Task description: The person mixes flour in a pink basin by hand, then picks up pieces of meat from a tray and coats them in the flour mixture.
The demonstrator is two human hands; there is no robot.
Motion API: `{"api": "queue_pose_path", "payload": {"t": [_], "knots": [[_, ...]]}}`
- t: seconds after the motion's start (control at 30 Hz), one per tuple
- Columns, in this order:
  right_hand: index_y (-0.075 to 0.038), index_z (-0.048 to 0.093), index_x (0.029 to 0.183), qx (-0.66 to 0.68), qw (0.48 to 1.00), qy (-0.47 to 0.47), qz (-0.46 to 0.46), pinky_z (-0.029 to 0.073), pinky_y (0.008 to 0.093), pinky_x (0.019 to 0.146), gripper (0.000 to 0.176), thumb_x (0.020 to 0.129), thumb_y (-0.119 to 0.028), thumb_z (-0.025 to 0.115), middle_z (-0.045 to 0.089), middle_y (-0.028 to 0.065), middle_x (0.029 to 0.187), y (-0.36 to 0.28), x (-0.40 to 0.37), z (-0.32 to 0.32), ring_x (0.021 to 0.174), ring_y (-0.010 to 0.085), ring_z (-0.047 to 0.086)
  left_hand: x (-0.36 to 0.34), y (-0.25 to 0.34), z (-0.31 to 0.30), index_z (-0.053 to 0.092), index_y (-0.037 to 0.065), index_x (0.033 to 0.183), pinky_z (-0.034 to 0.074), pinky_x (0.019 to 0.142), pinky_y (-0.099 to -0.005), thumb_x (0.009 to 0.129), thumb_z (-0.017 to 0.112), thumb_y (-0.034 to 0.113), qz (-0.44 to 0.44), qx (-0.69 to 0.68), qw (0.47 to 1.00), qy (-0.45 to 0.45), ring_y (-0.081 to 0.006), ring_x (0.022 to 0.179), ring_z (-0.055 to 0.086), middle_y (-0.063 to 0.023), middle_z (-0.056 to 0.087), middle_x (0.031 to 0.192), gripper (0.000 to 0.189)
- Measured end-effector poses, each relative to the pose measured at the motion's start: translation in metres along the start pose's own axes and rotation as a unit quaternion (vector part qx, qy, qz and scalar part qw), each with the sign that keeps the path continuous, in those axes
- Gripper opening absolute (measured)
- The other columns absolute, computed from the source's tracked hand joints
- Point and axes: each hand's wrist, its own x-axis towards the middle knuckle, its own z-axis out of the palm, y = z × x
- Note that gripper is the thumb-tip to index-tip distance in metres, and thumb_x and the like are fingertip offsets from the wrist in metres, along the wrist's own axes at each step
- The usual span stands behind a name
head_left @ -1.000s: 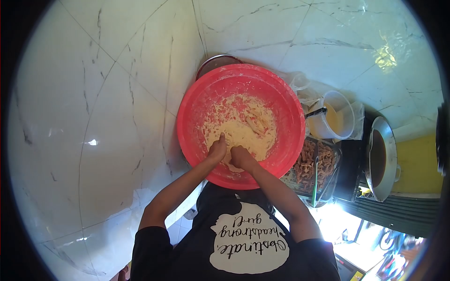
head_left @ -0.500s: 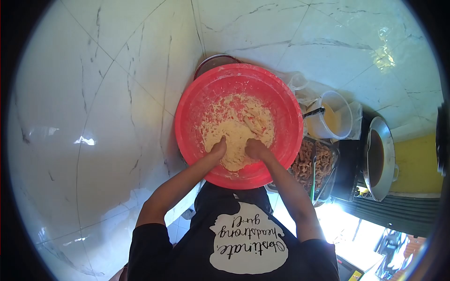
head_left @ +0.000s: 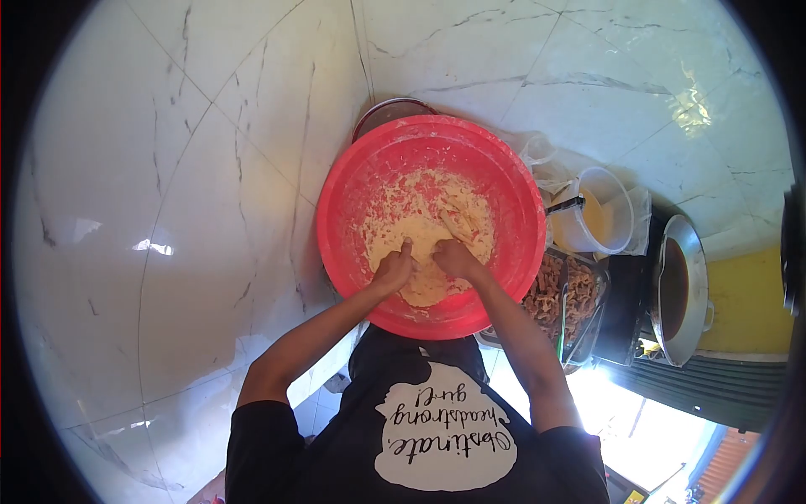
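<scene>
A wide red plastic basin (head_left: 351, 290) holds a pale yellow flour mixture (head_left: 424, 286), smooth in the middle and crumbly towards the sides. My left hand (head_left: 395, 267) is down in it on the left, thumb up and fingers curled into the flour mixture. Close beside it on the right, my right hand (head_left: 454, 258) is closed like a fist, knuckles up, its fingertips hidden in the mixture. A few flour-coated strips (head_left: 457, 223) lie beyond my right hand, inside the basin.
Right of the basin stand a clear tub (head_left: 617, 210) of yellowish liquid with a black handle, a tray of brown strips (head_left: 550, 286) with a green-handled utensil (head_left: 562, 332), and a wide metal pan (head_left: 695, 277) of dark liquid. Marbled tile walls (head_left: 210, 210) rise left and behind.
My left hand has lifted slightly and its thumb shows more. My right hand has shifted a little up and left, nearer to the left hand.
</scene>
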Motion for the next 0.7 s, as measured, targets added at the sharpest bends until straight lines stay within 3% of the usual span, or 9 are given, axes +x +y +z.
{"api": "queue_pose_path", "payload": {"t": [0.03, 0.07, 0.13, 0.23, 0.33, 0.43, 0.57, 0.67, 0.7], "knots": [[0.003, 0.054, 0.101, -0.129, 0.986, 0.069, -0.075, 0.048, 0.0386, 0.075, 0.038, 0.077, -0.026, 0.057, 0.06, 0.0212, 0.09, -0.001, 0.0, 0.004, 0.089, 0.0332, 0.059, 0.001, 0.0, -0.003, 0.065, -0.001, 0.087, 0.041, 0.086, -0.0382, 0.087, 0.016, 0.058, 0.001, 0.001, 1.0, 0.001, -0.032, 0.094, 0.057, -0.0214, 0.062, 0.091, 0.076], [0.003, 0.054, 0.101, -0.128, 0.986, 0.071, -0.076, 0.048, 0.0386, 0.075, 0.038, 0.077, -0.026, 0.057, 0.06, 0.0212, 0.09, -0.003, 0.001, 0.009, 0.089, 0.0332, 0.059, 0.003, 0.0, -0.005, 0.065, -0.001, 0.091, 0.04, 0.086, -0.0361, 0.088, 0.017, 0.057, 0.003, 0.028, 0.998, 0.055, -0.03, 0.094, 0.057, -0.0181, 0.062, 0.092, 0.075], [0.002, 0.055, 0.105, -0.215, 0.974, -0.017, -0.064, 0.043, 0.0374, 0.085, 0.043, 0.073, -0.026, 0.062, 0.06, 0.0221, 0.096, -0.017, -0.003, 0.021, 0.096, 0.0334, 0.056, 0.004, 0.0, -0.008, 0.064, 0.0, 0.094, 0.04, 0.086, -0.034, 0.088, 0.017, 0.056, 0.005, 0.056, 0.992, 0.111, -0.028, 0.094, 0.057, -0.0148, 0.063, 0.093, 0.074], [0.0, 0.056, 0.105, -0.271, 0.954, -0.103, -0.075, 0.045, 0.0368, 0.083, 0.045, 0.07, -0.028, 0.065, 0.059, 0.0211, 0.099, -0.027, -0.015, 0.046, 0.095, 0.0324, 0.057, 0.008, -0.003, -0.009, 0.063, 0.0, 0.097, 0.038, 0.089, -0.0352, 0.088, 0.018, 0.057, -0.009, 0.035, 0.991, 0.127, -0.0296, 0.099, 0.054, -0.0165, 0.06, 0.101, 0.073], [-0.004, 0.06, 0.098, -0.209, 0.963, -0.116, -0.122, 0.045, 0.0383, 0.079, 0.039, 0.067, -0.025, 0.068, 0.062, 0.0194, 0.089, -0.017, -0.015, 0.05, 0.088, 0.0345, 0.058, 0.007, -0.002, -0.01, 0.061, -0.001, 0.102, 0.037, 0.089, -0.0358, 0.088, 0.019, 0.058, -0.042, 0.045, 0.991, 0.123, -0.0295, 0.103, 0.053, -0.0183, 0.057, 0.108, 0.073], [-0.006, 0.062, 0.095, -0.145, 0.968, -0.088, -0.187, 0.046, 0.0376, 0.079, 0.034, 0.065, -0.022, 0.067, 0.062, 0.018, 0.091, -0.016, -0.02, 0.035, 0.089, 0.0334, 0.058, 0.002, 0.004, -0.011, 0.057, -0.002, 0.108, 0.036, 0.091, -0.036, 0.087, 0.02, 0.058, -0.055, 0.032, 0.991, 0.117, -0.0298, 0.105, 0.051, -0.0191, 0.057, 0.109, 0.074], [-0.005, 0.062, 0.096, -0.158, 0.96, -0.197, -0.119, 0.046, 0.038, 0.076, 0.033, 0.067, -0.02, 0.065, 0.063, 0.0167, 0.091, -0.028, -0.032, -0.003, 0.087, 0.033, 0.059, 0.016, -0.007, -0.007, 0.054, -0.005, 0.111, 0.036, 0.091, -0.0384, 0.087, 0.024, 0.057, -0.041, 0.007, 0.995, 0.089, -0.0322, 0.108, 0.049, -0.023, 0.054, 0.112, 0.072], [-0.002, 0.061, 0.096, -0.126, 0.975, -0.164, -0.078, 0.047, 0.0378, 0.076, 0.032, 0.072, -0.023, 0.06, 0.063, 0.018, 0.089, -0.017, -0.027, -0.008, 0.086, 0.0317, 0.061, 0.026, -0.02, 0.009, 0.052, -0.007, 0.111, 0.036, 0.091, -0.0401, 0.087, 0.027, 0.055, -0.062, -0.054, 0.993, 0.087, -0.0348, 0.11, 0.048, -0.0261, 0.051, 0.114, 0.07], [0.0, 0.061, 0.095, -0.181, 0.982, -0.049, -0.008, 0.048, 0.0375, 0.074, 0.033, 0.074, -0.024, 0.057, 0.063, 0.019, 0.086, -0.006, -0.02, 0.0, 0.084, 0.0307, 0.062, 0.027, -0.022, 0.016, 0.051, -0.007, 0.112, 0.036, 0.091, -0.0393, 0.087, 0.029, 0.054, -0.085, -0.106, 0.986, 0.092, -0.0339, 0.11, 0.048, -0.0256, 0.051, 0.115, 0.069]]}}
